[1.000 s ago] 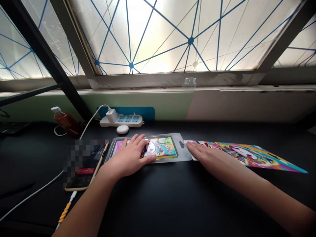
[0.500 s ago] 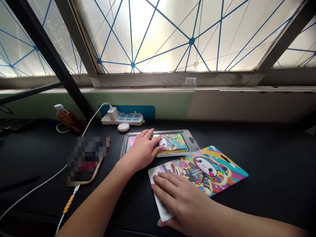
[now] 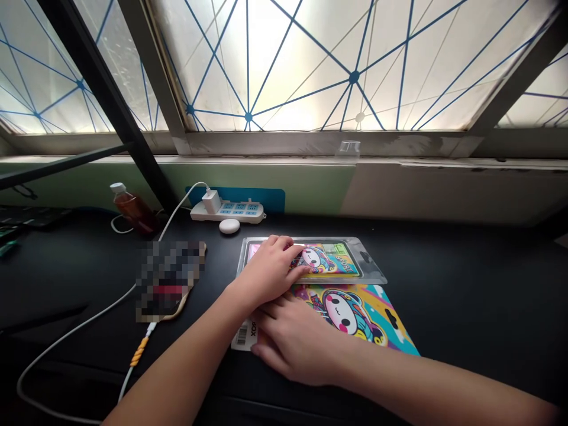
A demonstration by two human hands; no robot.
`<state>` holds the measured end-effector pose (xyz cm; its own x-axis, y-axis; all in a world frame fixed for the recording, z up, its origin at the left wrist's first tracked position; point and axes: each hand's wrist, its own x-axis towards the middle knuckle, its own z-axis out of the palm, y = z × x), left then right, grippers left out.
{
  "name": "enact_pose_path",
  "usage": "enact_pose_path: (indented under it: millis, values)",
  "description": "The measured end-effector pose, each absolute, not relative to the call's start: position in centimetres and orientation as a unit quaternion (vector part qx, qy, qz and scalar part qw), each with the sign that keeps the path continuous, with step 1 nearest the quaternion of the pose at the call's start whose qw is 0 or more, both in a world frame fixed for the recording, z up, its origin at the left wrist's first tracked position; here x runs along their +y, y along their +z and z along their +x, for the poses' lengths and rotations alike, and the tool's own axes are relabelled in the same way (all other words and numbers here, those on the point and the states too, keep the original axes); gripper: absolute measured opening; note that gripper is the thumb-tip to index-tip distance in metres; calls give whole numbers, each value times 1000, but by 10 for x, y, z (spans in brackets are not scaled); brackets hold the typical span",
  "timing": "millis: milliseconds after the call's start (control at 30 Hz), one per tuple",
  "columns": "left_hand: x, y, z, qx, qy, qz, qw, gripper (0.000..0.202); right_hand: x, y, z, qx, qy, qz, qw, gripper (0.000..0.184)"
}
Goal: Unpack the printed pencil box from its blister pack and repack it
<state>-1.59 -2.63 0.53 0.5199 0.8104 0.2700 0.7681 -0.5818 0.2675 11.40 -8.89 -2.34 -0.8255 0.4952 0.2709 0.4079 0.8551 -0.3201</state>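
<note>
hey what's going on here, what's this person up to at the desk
A person has both hands on colourful packaging on a black desk. The left hand rests on a clear plastic case with a printed packet inside. The right hand rests on a printed card just on the near side of the case; whether their edges overlap is hard to tell. A phone lies to the left, and a power strip sits behind.

Your hands count two: left hand, right hand. You have one clear package, one printed card and one phone; toward the back edge of the tabletop, one bottle, one power strip, one plug, one white oval object.
</note>
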Motion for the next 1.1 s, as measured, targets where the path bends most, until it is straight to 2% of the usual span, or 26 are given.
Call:
enact_pose_path:
  millis: [67,233,333,433,533,633,933,1100]
  values:
    - [-27,6,-19,445,191,872,65,40,-84,-23,121,-951,65,-213,213,21]
    - [-29,8,-28,438,198,874,76,33,-60,-2,148,-929,-84,-215,291,36]
    - [-29,9,-31,455,183,869,59,33,-29,8,169,-904,-125,-326,246,33]
    - [-28,8,-32,480,167,861,40,39,0,10,191,-889,-60,-426,155,32]
    - [-26,8,-32,509,150,847,37,46,18,10,210,-888,44,-444,114,46]
    - [-26,9,-34,525,139,839,42,52,27,12,220,-892,95,-432,96,56]
    - [-23,8,-36,535,143,831,49,60,33,12,223,-899,94,-422,74,67]
    - [-26,8,-33,536,148,830,49,63,33,12,221,-897,68,-428,85,64]
